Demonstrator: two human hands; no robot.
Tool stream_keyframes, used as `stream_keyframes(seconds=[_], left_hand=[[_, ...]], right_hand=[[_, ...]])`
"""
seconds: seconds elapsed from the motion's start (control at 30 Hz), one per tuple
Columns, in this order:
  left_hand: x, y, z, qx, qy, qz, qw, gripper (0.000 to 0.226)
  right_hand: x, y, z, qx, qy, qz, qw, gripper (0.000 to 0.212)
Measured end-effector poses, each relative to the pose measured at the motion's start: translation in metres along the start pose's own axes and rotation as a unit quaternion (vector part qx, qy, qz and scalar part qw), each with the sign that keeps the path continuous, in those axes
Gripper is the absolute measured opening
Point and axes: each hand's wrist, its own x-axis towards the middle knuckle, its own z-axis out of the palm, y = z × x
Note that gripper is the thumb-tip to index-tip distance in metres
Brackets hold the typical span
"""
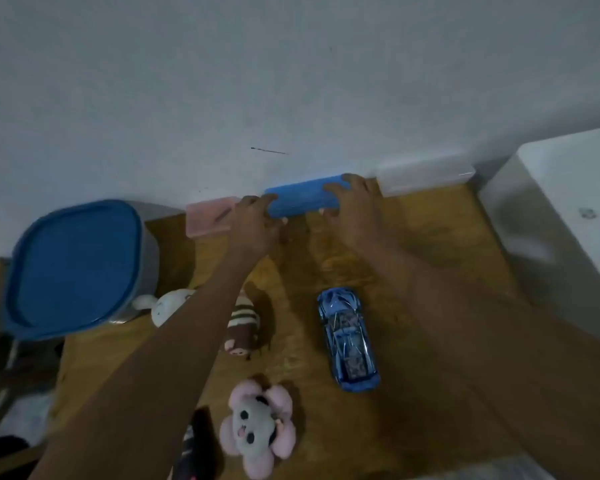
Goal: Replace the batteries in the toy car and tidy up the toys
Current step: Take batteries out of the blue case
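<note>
A long blue plastic case lies against the wall at the far edge of the wooden table. My left hand grips its left end and my right hand grips its right end. The blue toy car stands on the table nearer to me, under my right forearm's left side, nose pointing away. Three soft toys lie around it: a pink and grey plush at the front, a brown striped plush and a white plush, both partly hidden by my left forearm.
A grey bin with a blue lid stands at the table's left. A pink case and a clear case flank the blue one along the wall. A white cabinet borders the right side. A dark object lies at the front edge.
</note>
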Motion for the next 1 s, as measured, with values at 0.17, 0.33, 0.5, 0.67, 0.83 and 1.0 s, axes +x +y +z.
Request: stream_keyframes(seconds=[0.17,0.33,0.5,0.67,0.83,1.0], left_hand=[[0.015,-0.011,0.026,-0.032,0.055,0.003,0.998,0.053],[0.016,-0.012,0.031,-0.065,0.089,0.005,0.994,0.047],[0.008,-0.007,0.029,-0.119,0.099,-0.002,0.988,0.074],[-0.003,-0.008,0.032,-0.181,0.075,-0.026,0.980,0.091],[-0.002,-0.016,0.034,-0.165,0.070,-0.012,0.984,0.090],[0.000,-0.017,0.034,-0.192,0.074,0.002,0.979,0.090]], right_hand=[[0.017,0.012,0.023,0.006,0.011,0.050,0.999,0.045],[0.017,0.019,0.026,0.023,0.030,0.038,0.999,0.041],[0.022,0.015,0.019,0.008,0.138,0.024,0.990,0.040],[0.039,-0.008,0.003,-0.023,0.195,0.070,0.978,0.039],[0.045,-0.008,0.007,0.047,0.201,0.034,0.978,0.017],[0.036,0.007,0.027,-0.042,0.070,-0.052,0.995,0.036]])
